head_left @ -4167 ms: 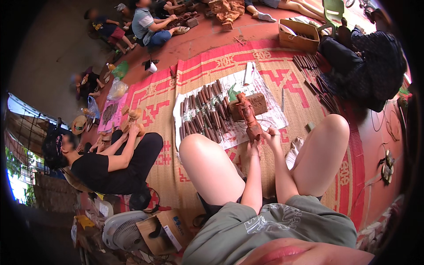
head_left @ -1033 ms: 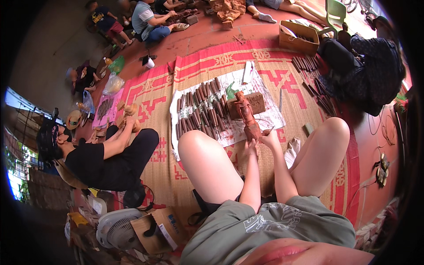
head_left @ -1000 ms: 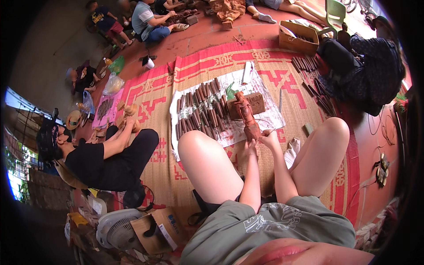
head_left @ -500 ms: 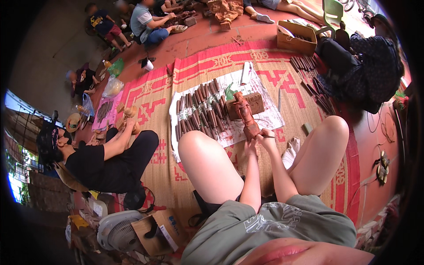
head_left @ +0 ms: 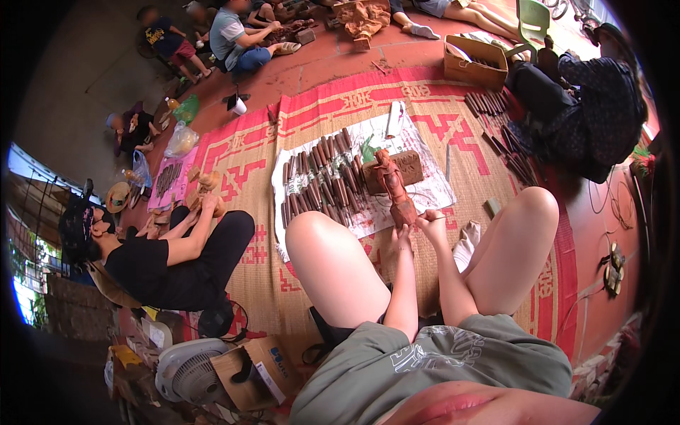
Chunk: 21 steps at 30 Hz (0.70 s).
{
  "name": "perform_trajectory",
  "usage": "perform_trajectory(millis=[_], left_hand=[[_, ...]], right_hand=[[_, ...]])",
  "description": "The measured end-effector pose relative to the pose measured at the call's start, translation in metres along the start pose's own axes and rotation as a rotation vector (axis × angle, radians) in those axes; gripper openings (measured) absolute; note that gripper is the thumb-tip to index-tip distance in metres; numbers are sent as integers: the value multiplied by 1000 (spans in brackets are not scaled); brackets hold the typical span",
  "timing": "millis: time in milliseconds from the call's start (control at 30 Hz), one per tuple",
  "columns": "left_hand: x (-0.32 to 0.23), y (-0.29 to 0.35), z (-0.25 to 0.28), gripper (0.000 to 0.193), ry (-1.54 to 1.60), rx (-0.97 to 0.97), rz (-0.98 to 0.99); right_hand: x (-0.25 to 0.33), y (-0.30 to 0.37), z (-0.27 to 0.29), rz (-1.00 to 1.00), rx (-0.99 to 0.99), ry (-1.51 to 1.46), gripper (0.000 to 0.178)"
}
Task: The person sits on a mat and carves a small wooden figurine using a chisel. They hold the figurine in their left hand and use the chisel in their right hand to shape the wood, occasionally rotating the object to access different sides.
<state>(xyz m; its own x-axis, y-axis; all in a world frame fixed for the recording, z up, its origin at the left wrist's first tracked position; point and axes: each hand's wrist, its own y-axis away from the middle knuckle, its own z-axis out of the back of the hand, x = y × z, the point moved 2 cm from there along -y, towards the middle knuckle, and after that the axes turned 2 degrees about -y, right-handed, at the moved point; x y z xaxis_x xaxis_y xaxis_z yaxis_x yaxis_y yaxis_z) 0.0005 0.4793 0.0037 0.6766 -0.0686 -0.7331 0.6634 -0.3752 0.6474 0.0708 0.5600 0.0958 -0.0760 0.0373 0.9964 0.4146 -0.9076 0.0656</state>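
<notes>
A reddish-brown carved wooden figurine (head_left: 391, 185) leans away from me, its upper part against a brown wooden block (head_left: 407, 171). My left hand (head_left: 402, 236) grips the figurine by its base at the near end. Just right of that base, a little apart from it, my right hand (head_left: 429, 222) is closed on a thin carving tool (head_left: 440, 217); the fingers hide most of it, so its blade cannot be made out. Left of the block, several carving chisels (head_left: 322, 177) with dark handles lie in rows on a white cloth (head_left: 283, 244).
The cloth lies on a red-and-tan woven mat (head_left: 248, 152). A white roll (head_left: 394, 119) and a thin rod (head_left: 448, 163) are beyond the figurine. More chisels (head_left: 513, 159) lie by a person at right. Another person (head_left: 177, 248) sits at left, near a fan (head_left: 191, 372) and cardboard box (head_left: 258, 372).
My right hand has moved slightly right, away from the figurine's base, with the tool in it. My left hand stays at the base.
</notes>
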Motion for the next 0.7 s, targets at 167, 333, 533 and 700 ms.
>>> perform_trajectory(millis=[167,333,533,700], left_hand=[[9,-26,16,63,51,-24,-67],[6,-8,-3,65,29,-70,12],[1,-5,3,66,6,4,-47],[6,-11,2,62,-19,-41,-45]], right_hand=[[11,1,-23,101,-13,25,10],[-3,16,1,45,-23,228,11],[-9,4,-12,25,-86,-73,12],[-6,-19,-20,165,-82,-299,20]])
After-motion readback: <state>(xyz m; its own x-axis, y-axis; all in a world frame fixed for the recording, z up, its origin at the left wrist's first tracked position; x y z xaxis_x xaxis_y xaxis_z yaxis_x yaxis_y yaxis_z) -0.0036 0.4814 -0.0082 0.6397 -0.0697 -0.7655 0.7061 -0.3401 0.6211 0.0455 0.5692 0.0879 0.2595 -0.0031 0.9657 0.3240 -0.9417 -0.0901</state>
